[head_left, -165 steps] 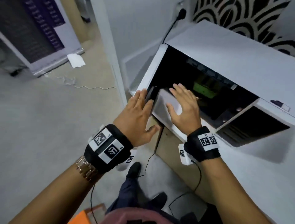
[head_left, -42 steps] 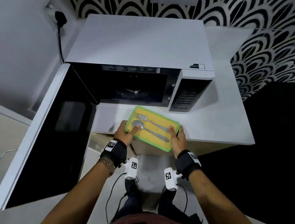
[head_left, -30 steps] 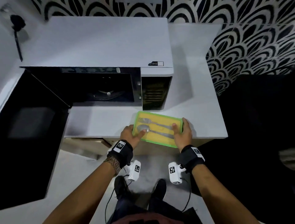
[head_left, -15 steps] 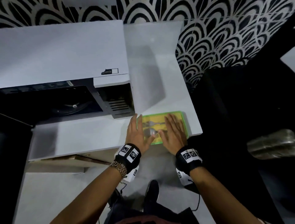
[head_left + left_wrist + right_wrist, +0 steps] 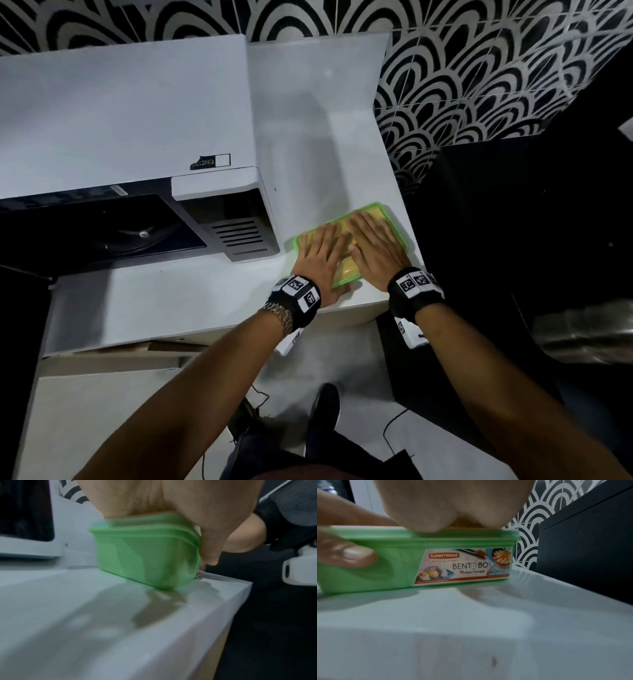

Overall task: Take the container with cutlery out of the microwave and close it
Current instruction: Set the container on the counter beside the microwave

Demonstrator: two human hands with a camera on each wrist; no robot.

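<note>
The green container with a yellow lid stands on the white counter, right of the microwave and near the counter's front right corner. My left hand and right hand lie flat side by side on the lid, fingers straight. The left thumb presses the container's near side. The cutlery is hidden under my hands. In the left wrist view the container sits close to the counter edge. The right wrist view shows the container and its "Bento Box" label. The microwave cavity is open and dark.
A black unit stands right of the counter, with a silver object lower right. The patterned wall runs behind. The microwave's vented front panel is just left of the container. My shoes and a cable are on the floor below.
My hands carried the container from in front of the microwave to the counter's right corner. They let go of its ends and now lie flat on the lid, covering the cutlery.
</note>
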